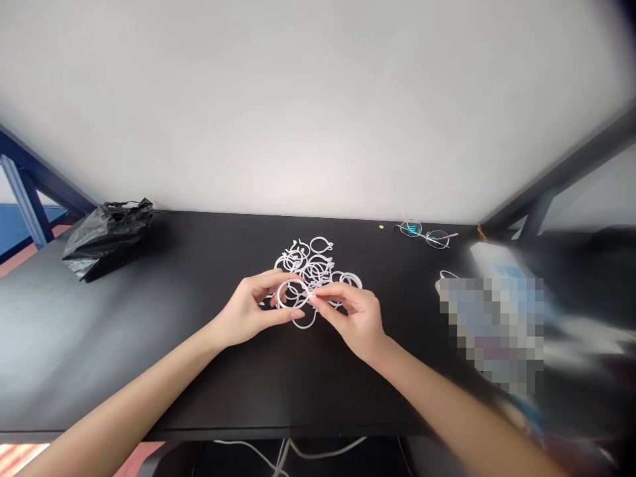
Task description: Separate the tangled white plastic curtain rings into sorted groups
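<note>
A white plastic snap ring, like a shower curtain ring, is held just above the desk between both hands. My left hand closes around its left side, with the thumb along the lower edge and the fingers at the upper edge. At the ring's right side, my right hand pinches the clasp ends between thumb and forefinger. Whether the clasp is fastened cannot be made out. Behind and under the hands lies a loose pile of similar white rings, partly hidden by the fingers.
The black desk meets a white wall. A black plastic bag sits at the far left. Eyeglasses lie at the back right, near a blurred-out item. White cables hang below the front edge.
</note>
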Motion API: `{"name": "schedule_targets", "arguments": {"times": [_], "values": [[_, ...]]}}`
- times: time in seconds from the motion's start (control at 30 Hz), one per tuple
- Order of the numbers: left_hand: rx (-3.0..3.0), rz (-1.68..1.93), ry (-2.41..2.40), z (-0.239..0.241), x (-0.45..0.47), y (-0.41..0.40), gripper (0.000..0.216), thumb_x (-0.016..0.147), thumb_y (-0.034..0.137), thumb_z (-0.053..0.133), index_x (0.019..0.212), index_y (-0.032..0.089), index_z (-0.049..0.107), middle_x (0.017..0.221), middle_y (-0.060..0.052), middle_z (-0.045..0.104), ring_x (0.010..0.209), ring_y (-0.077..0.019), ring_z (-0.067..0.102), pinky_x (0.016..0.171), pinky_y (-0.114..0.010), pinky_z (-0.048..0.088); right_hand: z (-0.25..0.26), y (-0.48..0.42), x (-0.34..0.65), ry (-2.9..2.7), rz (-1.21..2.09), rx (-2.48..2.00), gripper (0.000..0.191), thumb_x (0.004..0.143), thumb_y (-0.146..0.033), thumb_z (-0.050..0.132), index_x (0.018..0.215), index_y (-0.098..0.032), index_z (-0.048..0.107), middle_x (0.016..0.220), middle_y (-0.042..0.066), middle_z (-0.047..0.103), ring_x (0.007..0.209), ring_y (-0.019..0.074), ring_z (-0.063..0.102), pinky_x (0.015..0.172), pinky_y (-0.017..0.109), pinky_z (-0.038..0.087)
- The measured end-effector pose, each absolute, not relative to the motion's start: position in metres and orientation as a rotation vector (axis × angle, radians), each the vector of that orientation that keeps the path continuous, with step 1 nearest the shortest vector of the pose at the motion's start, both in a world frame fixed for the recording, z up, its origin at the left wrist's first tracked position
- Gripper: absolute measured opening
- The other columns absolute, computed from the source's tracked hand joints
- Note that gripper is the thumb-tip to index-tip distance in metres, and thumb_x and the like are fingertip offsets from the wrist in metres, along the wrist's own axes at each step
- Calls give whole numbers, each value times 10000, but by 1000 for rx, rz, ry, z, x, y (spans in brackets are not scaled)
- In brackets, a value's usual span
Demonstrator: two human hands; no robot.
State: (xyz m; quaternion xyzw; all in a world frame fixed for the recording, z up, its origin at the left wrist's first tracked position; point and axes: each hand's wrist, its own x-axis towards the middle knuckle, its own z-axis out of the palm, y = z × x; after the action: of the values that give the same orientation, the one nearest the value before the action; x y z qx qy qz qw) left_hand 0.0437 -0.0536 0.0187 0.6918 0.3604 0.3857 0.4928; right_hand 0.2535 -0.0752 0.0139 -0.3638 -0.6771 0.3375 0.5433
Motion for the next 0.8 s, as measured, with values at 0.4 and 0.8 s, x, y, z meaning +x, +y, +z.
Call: {"name": "schedule_targets", "arguments": {"times": [0.4, 0.8], "values": [[1707, 890, 889, 21, 43, -53, 369, 781, 319, 776, 1116, 194, 686, 862, -31, 544, 695, -122, 412, 653, -270, 422, 16, -77, 253, -1614, 815, -795, 81, 861, -141, 678, 826, -206, 712, 746, 27, 734, 688, 174, 714, 647, 309, 604], [2100, 1006, 1373, 21, 12, -21, 378, 852, 455, 650, 1108, 178, 618, 924, -52, 586, 880, -207, 558, 867, -348, 469, 16, -74, 256, -1625, 795, -837, 243, 837, -189, 702, 1080, -202, 688, 1014, 75, 728, 721, 147, 716, 686, 292, 624]]}}
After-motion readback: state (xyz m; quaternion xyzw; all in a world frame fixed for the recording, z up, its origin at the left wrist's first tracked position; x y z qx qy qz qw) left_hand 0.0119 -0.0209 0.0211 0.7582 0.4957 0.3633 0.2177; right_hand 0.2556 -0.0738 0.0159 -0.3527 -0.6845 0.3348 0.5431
